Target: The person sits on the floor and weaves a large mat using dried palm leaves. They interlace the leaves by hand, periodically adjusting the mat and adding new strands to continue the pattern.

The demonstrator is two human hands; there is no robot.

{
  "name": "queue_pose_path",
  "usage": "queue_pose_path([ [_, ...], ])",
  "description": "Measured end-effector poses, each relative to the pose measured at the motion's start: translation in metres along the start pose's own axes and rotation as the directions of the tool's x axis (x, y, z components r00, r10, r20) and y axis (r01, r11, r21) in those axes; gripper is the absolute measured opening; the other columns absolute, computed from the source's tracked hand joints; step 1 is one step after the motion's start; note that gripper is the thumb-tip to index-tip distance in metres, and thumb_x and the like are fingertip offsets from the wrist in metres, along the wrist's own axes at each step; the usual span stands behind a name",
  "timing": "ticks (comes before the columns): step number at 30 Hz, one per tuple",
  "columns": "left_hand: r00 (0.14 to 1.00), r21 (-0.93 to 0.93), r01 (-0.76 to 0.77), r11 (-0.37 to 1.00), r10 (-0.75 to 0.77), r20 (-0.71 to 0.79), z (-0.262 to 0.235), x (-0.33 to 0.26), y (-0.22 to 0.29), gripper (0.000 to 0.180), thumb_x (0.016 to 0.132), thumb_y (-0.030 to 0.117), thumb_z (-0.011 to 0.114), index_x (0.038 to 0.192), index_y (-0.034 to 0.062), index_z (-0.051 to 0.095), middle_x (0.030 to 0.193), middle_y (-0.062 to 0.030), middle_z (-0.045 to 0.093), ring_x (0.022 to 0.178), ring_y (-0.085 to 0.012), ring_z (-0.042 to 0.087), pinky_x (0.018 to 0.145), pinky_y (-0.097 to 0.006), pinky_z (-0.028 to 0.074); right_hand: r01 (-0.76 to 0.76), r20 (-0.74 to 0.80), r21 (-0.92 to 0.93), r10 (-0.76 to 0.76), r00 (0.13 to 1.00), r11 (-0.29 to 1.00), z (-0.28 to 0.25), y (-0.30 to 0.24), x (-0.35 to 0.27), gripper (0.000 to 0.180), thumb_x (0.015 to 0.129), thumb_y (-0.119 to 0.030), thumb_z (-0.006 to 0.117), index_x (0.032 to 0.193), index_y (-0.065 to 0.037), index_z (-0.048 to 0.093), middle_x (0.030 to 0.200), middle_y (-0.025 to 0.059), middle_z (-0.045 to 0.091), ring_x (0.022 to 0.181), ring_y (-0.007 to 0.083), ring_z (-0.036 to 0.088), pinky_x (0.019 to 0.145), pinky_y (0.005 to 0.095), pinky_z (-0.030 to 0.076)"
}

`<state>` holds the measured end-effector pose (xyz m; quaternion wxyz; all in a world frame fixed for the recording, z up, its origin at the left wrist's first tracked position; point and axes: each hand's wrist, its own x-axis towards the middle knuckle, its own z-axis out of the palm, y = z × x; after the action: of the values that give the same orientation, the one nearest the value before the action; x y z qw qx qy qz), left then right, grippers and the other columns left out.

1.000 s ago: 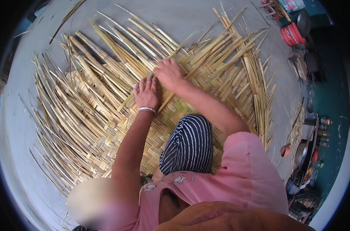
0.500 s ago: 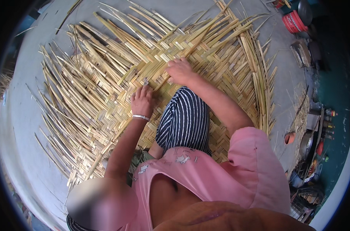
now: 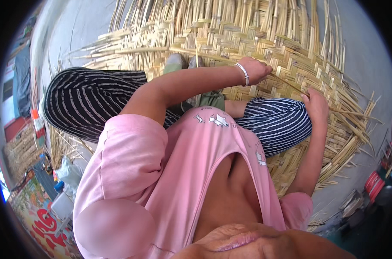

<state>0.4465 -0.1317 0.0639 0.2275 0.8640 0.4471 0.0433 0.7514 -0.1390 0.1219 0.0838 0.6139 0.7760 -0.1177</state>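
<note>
Head view: thin strip [image 3: 289, 83] between left hand [image 3: 256, 71] and right hand [image 3: 316, 105], both gripping it.

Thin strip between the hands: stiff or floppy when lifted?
Probably fairly stiff: the thin strip runs nearly straight between left hand and right hand. Likely light, being so slender. May crack if bent sharply; it looks dry, reedlike.

– What sort of place is this?
– Probably a home, its floor doubling as a craft workspace. A woven mat [image 3: 291, 67] with loose ends spreads across the top of the frame, on a plain grey floor [image 3: 360, 56].
– What suggests a home?
– Mixed clutter: a red container [image 3: 374, 186] at the lower right, a pale plastic bag [image 3: 69, 171] at the lower left. Dried stalks [image 3: 23, 149] lie heaped at the left edge.
– Indoors?
– I can't tell.
</note>
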Motion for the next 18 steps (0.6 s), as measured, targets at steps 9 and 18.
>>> queue_pose_path([
  [9, 0.962, 0.34, -0.243, 0.908, 0.179, 0.208, -0.084, -0.069, -0.087, 0.036, 0.095, 0.028, 0.068, 0.127, 0.0121, 0.062, 0.118, -0.0069, 0.07, 0.115, -0.0238, 0.065, 0.101, -0.042, 0.051, 0.173, 0.102, 0.171, -0.192, 0.976, 0.97, 0.036, -0.029, 0.043, 0.04, 0.092, -0.031, 0.071, 0.123, -0.005, 0.068, 0.112, 0.0224, 0.071, 0.104, 0.0401, 0.067, 0.093, 0.0452, 0.052],
  [18, 0.947, 0.592, 0.187, 0.784, -0.305, 0.104, -0.258, -0.238, -0.245, 0.02, 0.099, 0.025, 0.063, 0.112, 0.0117, 0.067, 0.103, -0.0116, 0.073, 0.099, -0.0333, 0.072, 0.082, -0.048, 0.056, 0.301, 0.068, 0.593, -0.419, 0.906, 0.747, 0.063, -0.248, 0.13, 0.053, 0.099, -0.05, 0.061, 0.112, 0.001, 0.068, 0.103, 0.0264, 0.07, 0.098, 0.0414, 0.067, 0.086, 0.0459, 0.051],
])
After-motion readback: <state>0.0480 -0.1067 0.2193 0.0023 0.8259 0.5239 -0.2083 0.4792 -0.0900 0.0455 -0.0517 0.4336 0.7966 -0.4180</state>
